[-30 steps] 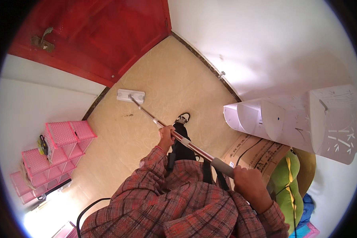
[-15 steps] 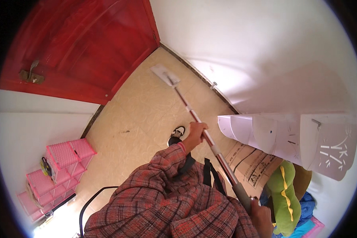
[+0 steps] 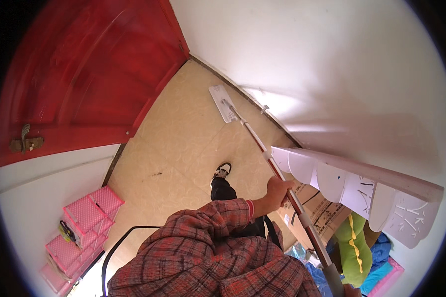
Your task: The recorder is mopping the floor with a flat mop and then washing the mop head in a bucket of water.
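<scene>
A flat mop slants across the view, its white rectangular head [image 3: 223, 104] lying on the tiled floor beside the wall's dark skirting. Its red and silver pole [image 3: 255, 138] runs down to a grey grip [image 3: 332, 279] at the lower right. My left hand [image 3: 276, 193] is closed around the middle of the pole. At the bottom edge my right hand [image 3: 351, 291] is mostly cut off; the visible part is against the grey grip at the pole's upper end. A plaid sleeve [image 3: 223, 215] covers my left forearm.
A red door [image 3: 94, 74] stands at the far left. Pink storage boxes [image 3: 86, 215] are stacked along the left wall. On the right are a lilac shelf [image 3: 329, 180], a cardboard box [image 3: 307, 218] and a green plush toy [image 3: 352, 247]. A small doorstop [image 3: 265, 108] juts from the right wall.
The mop head has moved right, closer to the wall, and turned. Both my hands have shifted right and lower in view with the pole, the right one nearly leaving the picture.
</scene>
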A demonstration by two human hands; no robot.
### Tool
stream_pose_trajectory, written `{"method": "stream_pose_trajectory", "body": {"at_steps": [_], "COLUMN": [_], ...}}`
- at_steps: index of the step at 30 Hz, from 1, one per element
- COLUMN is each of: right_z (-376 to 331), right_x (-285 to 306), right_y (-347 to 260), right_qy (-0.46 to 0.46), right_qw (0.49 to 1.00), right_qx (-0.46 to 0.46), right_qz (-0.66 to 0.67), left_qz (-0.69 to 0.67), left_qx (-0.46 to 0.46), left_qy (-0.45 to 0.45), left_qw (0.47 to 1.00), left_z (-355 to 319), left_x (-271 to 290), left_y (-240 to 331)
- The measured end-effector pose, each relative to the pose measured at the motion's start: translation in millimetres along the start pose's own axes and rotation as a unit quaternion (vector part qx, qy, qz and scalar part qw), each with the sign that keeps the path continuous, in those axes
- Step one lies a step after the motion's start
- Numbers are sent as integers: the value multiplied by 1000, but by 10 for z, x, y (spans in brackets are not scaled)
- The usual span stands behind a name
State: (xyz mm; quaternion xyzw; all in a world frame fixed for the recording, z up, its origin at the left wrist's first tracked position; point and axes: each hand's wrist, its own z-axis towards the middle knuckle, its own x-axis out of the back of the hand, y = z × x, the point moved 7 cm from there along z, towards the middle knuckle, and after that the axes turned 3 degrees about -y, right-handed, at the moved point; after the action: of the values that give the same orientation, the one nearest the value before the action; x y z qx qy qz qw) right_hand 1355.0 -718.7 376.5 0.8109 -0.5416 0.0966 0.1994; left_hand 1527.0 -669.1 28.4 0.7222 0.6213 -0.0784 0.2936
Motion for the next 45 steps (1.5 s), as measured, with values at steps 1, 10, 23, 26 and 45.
{"method": "stream_pose_trajectory", "body": {"at_steps": [1,10,23,26,45], "right_z": [-16,-46,394,641,1900], "right_x": [28,198,364,404,-423], "right_y": [-39,-205,-838,-1240,-1490], "right_qy": [0,5,32,19,-207], "right_qw": [1000,993,992,991,934], "right_qx": [-2,3,83,123,127], "right_qz": [13,114,94,46,263], "left_qz": [0,-15,-28,-11,59], "left_qx": [5,52,-64,-78,12], "left_qy": [-4,-26,64,97,213], "left_qw": [1000,998,996,992,975], "left_z": [-29,351,842,1027,1744], "left_x": [-42,-123,255,491,1496], "left_y": [5,30,846,1183,1242]}}
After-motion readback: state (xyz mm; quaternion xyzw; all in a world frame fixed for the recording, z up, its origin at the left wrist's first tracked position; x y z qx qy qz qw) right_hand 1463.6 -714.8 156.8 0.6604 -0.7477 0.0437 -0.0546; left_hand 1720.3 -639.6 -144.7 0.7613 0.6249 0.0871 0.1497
